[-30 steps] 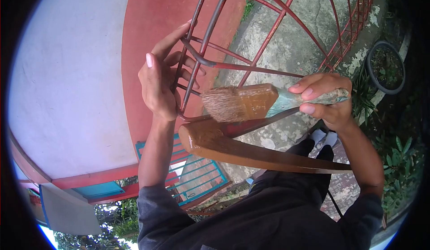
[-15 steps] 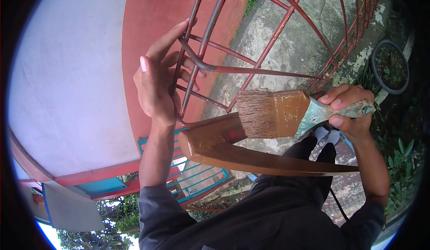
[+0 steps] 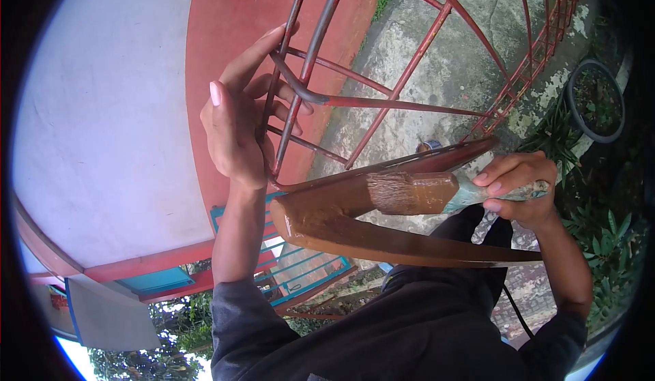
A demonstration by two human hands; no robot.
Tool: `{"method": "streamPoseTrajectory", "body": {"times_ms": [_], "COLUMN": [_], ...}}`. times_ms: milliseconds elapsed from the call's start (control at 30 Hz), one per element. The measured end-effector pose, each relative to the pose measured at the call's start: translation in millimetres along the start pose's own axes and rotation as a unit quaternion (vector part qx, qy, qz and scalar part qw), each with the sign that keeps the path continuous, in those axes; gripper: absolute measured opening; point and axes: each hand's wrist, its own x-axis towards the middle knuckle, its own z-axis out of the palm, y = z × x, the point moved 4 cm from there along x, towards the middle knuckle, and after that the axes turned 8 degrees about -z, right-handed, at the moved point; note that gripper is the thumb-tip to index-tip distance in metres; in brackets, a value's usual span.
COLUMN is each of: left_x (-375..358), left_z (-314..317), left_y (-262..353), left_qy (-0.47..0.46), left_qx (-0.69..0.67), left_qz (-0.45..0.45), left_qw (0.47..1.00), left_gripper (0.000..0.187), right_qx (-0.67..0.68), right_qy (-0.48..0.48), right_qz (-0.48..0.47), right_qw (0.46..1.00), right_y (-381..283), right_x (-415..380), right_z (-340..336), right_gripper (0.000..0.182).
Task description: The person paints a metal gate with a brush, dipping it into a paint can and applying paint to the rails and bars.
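Note:
My right hand [image 3: 522,188] grips the pale green handle of a wide paintbrush [image 3: 433,193], whose bristles and metal band are coated in brown paint. The bristle tips lie against or just over the upper limb of a V-shaped brown piece [image 3: 409,241]; exact contact is hard to tell. That limb is brown near the joint and dark red toward its far end. Around the thin rods of a reddish metal frame [image 3: 402,103], my left hand [image 3: 239,111] has its fingers curled behind, with the thumb standing free and the index finger stretched along a rod.
A white and red wall [image 3: 123,122] rises on the left, with a teal metal gate [image 3: 314,279] below it. Worn concrete [image 3: 423,47] lies beneath the frame. On the right are a round planter [image 3: 595,101] and green plants [image 3: 607,258].
The paintbrush has moved down and been turned more edge-on, uncovering the upper limb's dark red end. My left hand has stayed almost in place on the rods.

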Motion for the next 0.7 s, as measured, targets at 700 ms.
{"method": "streamPoseTrajectory", "body": {"times_ms": [700], "left_x": [-1.2], "left_z": [7.4], "left_y": [3.3], "left_qy": [0.017], "left_qx": [0.038], "left_qz": [-0.034], "left_qw": [0.999], "left_gripper": [0.087], "right_qx": [-0.121], "right_qy": [0.059], "right_qz": [0.071], "right_qw": [0.988], "right_y": [3.9], "right_x": [-42.8], "right_z": [-28.5], "right_gripper": [0.024]}}
